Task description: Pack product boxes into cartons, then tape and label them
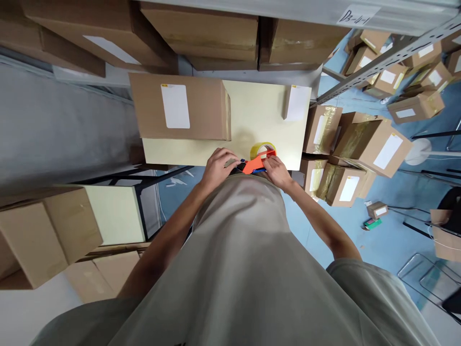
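Close to my body, at the table's near edge, is an orange tape dispenser [254, 165] with a roll of yellow tape [257, 150] on it. My right hand [276, 171] is closed around the dispenser's right end. At its left, dark end is my left hand [220, 166], fingers bent and thumb pinched towards the index finger; whatever lies between the fingertips is too small to make out. Beyond my left hand a large cardboard box [205, 108] with a white label [175, 106] lies on the pale table [252, 108].
A small white box [297, 103] stands at the table's far right. Behind the table, a metal shelf [288, 12] holds several cartons [216, 36]. Labelled boxes [374, 144] are stacked on the right. An open carton [46, 235] sits at left, beside a black metal frame [140, 206].
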Demonstrator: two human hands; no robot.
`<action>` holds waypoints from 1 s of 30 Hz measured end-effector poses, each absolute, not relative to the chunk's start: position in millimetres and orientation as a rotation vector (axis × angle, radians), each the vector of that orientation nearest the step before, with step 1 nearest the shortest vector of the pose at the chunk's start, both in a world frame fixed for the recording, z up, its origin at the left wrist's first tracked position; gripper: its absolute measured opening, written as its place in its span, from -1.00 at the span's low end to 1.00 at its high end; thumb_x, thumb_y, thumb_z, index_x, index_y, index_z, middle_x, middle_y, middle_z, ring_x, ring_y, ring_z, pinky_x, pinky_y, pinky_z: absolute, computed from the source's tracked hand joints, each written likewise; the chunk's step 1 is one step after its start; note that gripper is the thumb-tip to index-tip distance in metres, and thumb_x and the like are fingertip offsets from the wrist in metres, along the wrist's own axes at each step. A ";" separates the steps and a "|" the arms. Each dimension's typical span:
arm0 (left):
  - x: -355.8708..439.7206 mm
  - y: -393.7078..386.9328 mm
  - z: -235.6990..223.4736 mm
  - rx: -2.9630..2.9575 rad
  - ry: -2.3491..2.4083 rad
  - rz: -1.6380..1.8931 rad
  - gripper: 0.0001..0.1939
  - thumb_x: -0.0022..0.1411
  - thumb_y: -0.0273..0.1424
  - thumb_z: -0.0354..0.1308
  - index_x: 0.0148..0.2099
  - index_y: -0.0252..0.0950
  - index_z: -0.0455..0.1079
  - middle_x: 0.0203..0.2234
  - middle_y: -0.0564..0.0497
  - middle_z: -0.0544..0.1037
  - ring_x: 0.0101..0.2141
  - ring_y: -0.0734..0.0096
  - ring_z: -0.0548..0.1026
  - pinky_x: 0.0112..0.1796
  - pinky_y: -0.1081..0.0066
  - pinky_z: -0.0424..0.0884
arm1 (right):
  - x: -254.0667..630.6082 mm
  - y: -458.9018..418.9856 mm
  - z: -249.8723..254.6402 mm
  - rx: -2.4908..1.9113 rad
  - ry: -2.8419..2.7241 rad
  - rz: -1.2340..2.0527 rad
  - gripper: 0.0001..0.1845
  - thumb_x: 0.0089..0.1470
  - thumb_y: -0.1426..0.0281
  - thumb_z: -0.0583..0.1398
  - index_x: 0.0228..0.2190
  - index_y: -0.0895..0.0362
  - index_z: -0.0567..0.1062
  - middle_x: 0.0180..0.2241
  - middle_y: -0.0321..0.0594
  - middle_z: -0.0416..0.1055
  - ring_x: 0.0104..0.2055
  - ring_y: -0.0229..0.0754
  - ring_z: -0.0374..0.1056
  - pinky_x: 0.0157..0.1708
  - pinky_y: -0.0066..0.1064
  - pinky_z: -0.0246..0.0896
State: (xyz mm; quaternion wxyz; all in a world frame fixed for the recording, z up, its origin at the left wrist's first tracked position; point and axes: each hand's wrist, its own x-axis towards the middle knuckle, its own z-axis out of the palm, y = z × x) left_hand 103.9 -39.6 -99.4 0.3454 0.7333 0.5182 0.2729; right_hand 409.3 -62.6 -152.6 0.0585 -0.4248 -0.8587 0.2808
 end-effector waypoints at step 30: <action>33.5 -3.1 -224.7 0.793 1.794 1.233 -0.92 0.22 -0.38 0.53 -0.26 -0.22 0.69 -0.31 0.00 0.71 -0.32 0.38 0.50 -0.22 0.46 0.47 | 384.1 29.9 -196.6 -1.856 -2.705 0.598 -0.44 0.55 0.16 0.09 0.27 0.38 0.34 0.08 0.42 0.64 0.13 0.44 0.55 0.32 0.35 0.34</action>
